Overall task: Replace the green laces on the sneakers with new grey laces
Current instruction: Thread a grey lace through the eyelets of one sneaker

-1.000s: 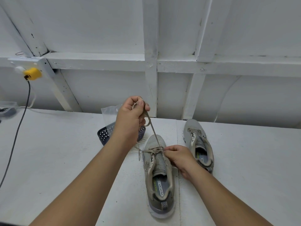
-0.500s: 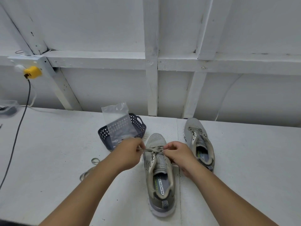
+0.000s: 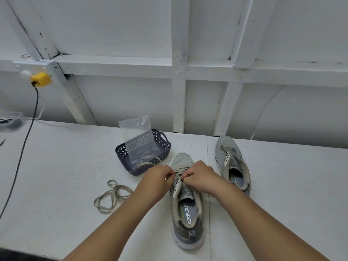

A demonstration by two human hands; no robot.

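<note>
on a white workbench, the left hand [image 3: 160, 176] and right hand [image 3: 199, 175] pinch the soft flat lace [image 3: 180, 171] at the lower eyelets of the near grey mesh sneaker [image 3: 185, 202]; limp and light, it looks best gripped near its tip.

- On the insole of the sneaker [image 3: 185, 200] in front of me, at lower centre of the frame, a pale label reads "MEMORY FOA"; the last letter is hidden under the tongue.
- Beside that label on the same insole runs a strip of green lettering, too small and skewed for me to read.
- On the insole of the second sneaker [image 3: 232, 164], right of centre, I can read only "Y FO"; the collar covers the rest of the label.
- Dark marks are printed along the pale eyelet strips of both sneakers, but I cannot make out any letters.
</note>
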